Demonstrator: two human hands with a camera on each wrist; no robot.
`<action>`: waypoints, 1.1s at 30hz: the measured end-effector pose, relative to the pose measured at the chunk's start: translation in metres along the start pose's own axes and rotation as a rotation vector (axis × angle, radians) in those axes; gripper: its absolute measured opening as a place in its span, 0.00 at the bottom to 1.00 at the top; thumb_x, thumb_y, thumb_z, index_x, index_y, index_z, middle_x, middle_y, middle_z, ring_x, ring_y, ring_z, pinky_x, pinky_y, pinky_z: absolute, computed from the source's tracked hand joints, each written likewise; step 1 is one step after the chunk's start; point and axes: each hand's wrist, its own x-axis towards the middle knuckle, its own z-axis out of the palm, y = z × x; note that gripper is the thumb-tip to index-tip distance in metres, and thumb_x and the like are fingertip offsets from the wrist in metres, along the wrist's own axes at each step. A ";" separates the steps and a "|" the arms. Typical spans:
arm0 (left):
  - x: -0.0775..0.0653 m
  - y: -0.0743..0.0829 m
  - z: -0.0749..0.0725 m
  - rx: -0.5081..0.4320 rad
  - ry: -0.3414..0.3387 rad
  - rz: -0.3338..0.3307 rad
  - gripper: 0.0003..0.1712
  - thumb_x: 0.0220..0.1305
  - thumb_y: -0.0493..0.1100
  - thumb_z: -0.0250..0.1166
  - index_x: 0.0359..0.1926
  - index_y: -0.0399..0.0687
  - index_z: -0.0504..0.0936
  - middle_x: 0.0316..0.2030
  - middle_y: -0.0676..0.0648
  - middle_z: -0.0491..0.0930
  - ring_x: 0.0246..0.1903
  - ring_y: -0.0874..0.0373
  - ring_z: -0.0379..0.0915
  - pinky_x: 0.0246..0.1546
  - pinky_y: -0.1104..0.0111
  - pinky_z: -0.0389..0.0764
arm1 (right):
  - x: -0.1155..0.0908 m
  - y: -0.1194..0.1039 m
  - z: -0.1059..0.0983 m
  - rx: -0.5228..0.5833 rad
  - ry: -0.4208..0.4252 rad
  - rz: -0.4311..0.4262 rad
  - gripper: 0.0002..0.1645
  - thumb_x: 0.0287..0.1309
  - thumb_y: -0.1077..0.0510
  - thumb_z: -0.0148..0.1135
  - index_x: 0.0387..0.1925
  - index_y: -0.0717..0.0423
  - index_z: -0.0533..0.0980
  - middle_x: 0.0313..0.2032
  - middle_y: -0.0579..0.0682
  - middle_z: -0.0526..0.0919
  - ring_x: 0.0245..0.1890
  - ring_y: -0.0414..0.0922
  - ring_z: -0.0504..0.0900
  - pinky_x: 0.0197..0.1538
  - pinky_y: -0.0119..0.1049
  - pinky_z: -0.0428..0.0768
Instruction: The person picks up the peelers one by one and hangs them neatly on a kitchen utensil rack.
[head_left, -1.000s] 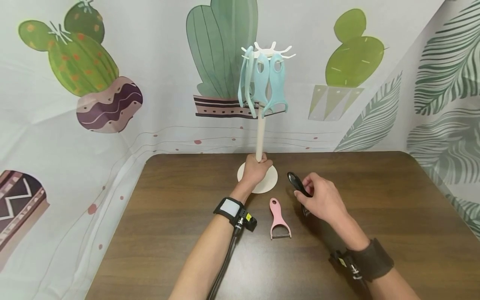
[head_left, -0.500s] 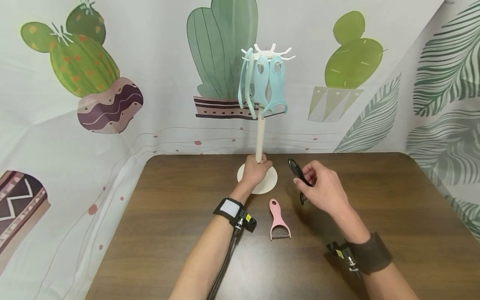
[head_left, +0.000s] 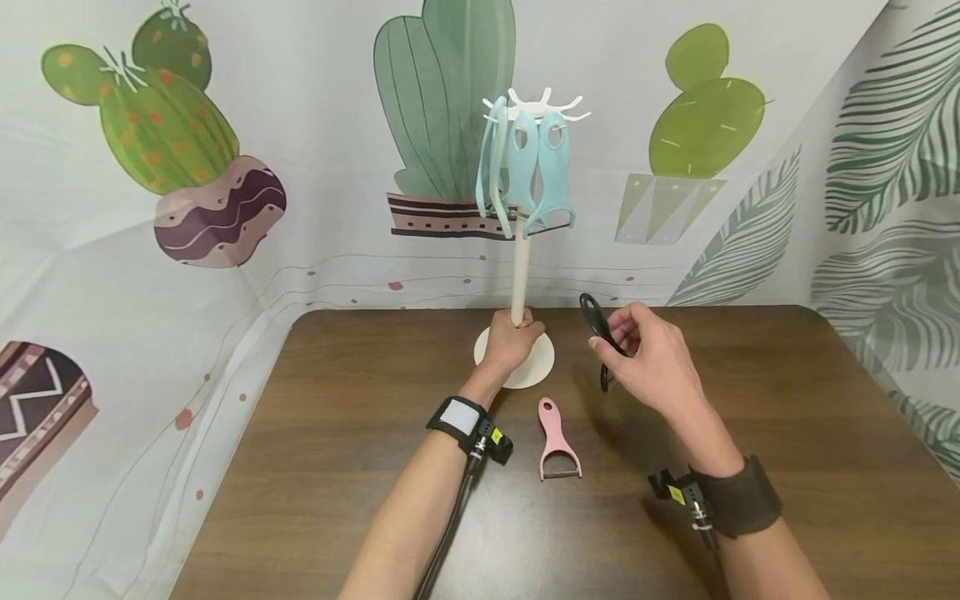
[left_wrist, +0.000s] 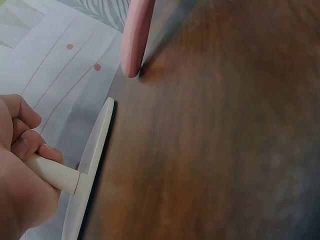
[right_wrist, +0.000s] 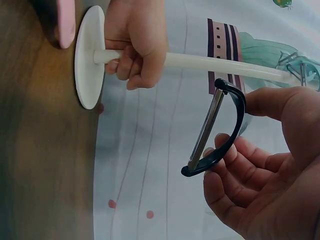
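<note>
My left hand (head_left: 512, 340) grips the lower pole of a white rack stand (head_left: 521, 275), just above its round base (head_left: 534, 367). Hooks fan out from the stand's top, and several light blue peelers (head_left: 553, 167) hang from them. To the right, my right hand (head_left: 652, 354) pinches a black peeler (head_left: 595, 321) above the table, its holed handle end pointing up. The right wrist view shows the metal blade (right_wrist: 206, 131) of this peeler between its curved arms, with thumb and fingertips at the black frame. A pink peeler (head_left: 553, 433) lies on the table between my forearms.
The brown wooden table (head_left: 337, 433) ends at a patterned cloth backdrop (head_left: 337, 167) behind the stand. Each wrist wears a strap with a small camera; a black cable (head_left: 450, 533) runs along the left forearm.
My right hand has lifted the black peeler upward, away from the tabletop. My left hand keeps its hold on the pole, and the pink peeler stays in place.
</note>
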 end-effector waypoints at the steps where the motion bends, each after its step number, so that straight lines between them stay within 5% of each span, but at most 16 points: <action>1: 0.000 0.000 0.000 0.001 0.000 0.000 0.26 0.64 0.34 0.63 0.15 0.56 0.60 0.16 0.56 0.52 0.19 0.60 0.49 0.19 0.68 0.54 | 0.000 -0.001 -0.001 0.004 0.004 -0.003 0.16 0.62 0.53 0.74 0.44 0.57 0.79 0.34 0.52 0.84 0.34 0.48 0.80 0.40 0.33 0.74; 6: 0.000 -0.002 0.000 0.003 0.004 -0.003 0.26 0.64 0.34 0.63 0.15 0.55 0.60 0.16 0.57 0.52 0.18 0.60 0.49 0.19 0.68 0.54 | 0.004 -0.005 -0.003 0.030 0.030 -0.018 0.16 0.62 0.55 0.74 0.44 0.58 0.79 0.34 0.53 0.84 0.35 0.47 0.81 0.40 0.26 0.74; 33: 0.000 -0.001 0.000 0.003 0.012 -0.006 0.25 0.64 0.35 0.63 0.15 0.55 0.61 0.16 0.57 0.52 0.19 0.60 0.49 0.19 0.67 0.54 | 0.022 -0.022 -0.016 0.071 0.136 -0.034 0.16 0.63 0.53 0.73 0.46 0.59 0.79 0.33 0.51 0.84 0.31 0.45 0.80 0.36 0.23 0.74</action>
